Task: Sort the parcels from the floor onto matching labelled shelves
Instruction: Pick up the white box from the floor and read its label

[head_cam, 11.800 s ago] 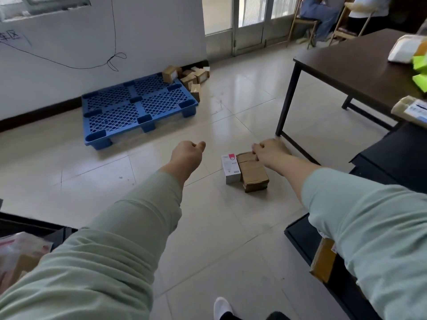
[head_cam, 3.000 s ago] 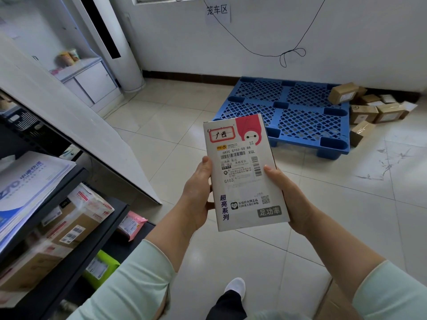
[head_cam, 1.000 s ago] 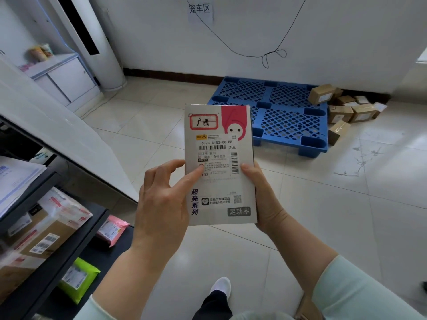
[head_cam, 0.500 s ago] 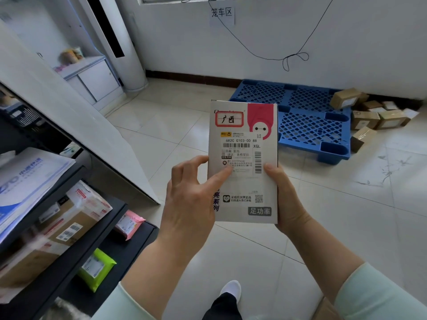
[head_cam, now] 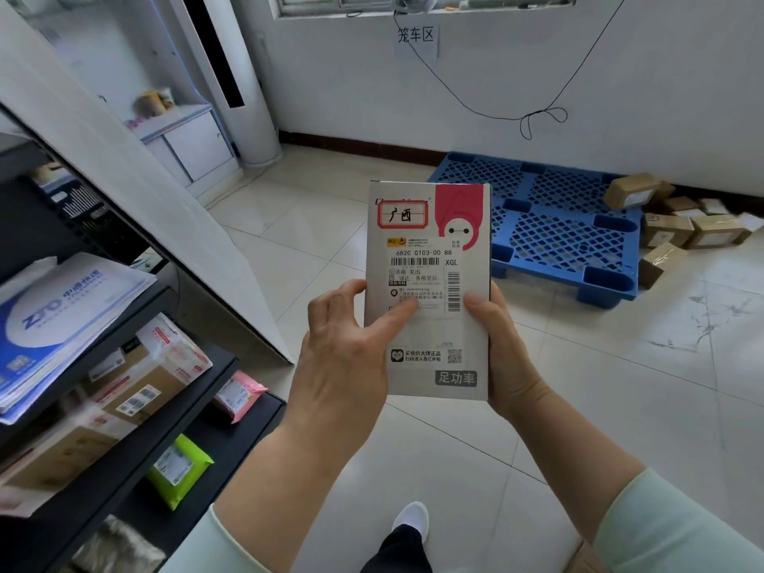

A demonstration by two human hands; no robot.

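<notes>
Standing on the pale tiled floor [head_cam: 620, 407], a person faces a white wall with a black shelf rack [head_cam: 124, 469] on the near left, its tiers holding cardboard boxes, a blue and white envelope [head_cam: 62, 320], a pink packet [head_cam: 237, 397] and a green packet [head_cam: 180, 469]. Far right, a blue pallet [head_cam: 558, 225] lies flat against the wall, with a heap of brown parcels [head_cam: 682, 225] just beside its right end. In the middle, held upright at chest height above the floor, is a flat white box [head_cam: 430, 291] bearing a shipping label and a red-framed handwritten tag. The right hand [head_cam: 500, 349] grips its right edge, thumb pressed on the front, the other fingers hidden behind. The left hand [head_cam: 351, 357] holds the left edge, fingers loosely spread, one fingertip touching the label.
</notes>
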